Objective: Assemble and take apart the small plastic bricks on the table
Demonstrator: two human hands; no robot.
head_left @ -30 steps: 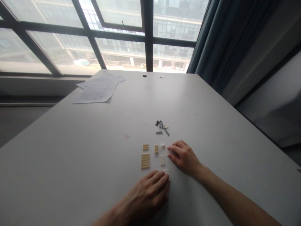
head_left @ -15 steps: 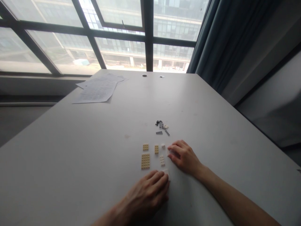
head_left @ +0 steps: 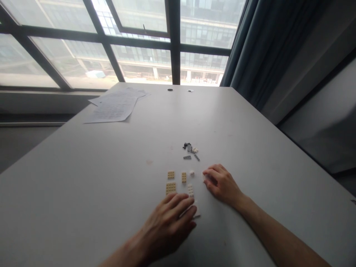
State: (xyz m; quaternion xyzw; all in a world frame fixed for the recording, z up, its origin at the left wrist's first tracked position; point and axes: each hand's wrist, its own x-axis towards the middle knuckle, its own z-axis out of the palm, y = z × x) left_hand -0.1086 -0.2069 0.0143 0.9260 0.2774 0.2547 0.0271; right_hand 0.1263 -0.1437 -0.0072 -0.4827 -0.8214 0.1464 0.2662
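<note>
My left hand hovers low over the table with its fingers stretched out and slightly apart. Beside its fingertips lies a flat white plate, partly covered. Its fingers also hide the near part of the larger tan studded plate. My right hand rests on the table, thumb and fingers bent around a white brick, mostly hidden. Between the hands are a white studded plate and a small white piece. Two smaller tan plates, one square-looking and one narrow, sit to the left.
Farther off is a small heap of dark, grey and white pieces, with a grey wedge-like piece and a thin grey strip near it. Printed papers lie at the table's far left. Windows and a dark curtain stand behind.
My left hand has come off the flat white plate, shifting left and slightly forward over the tan plate, its fingers spreading. My right hand has slid a little to the right with the white brick.
</note>
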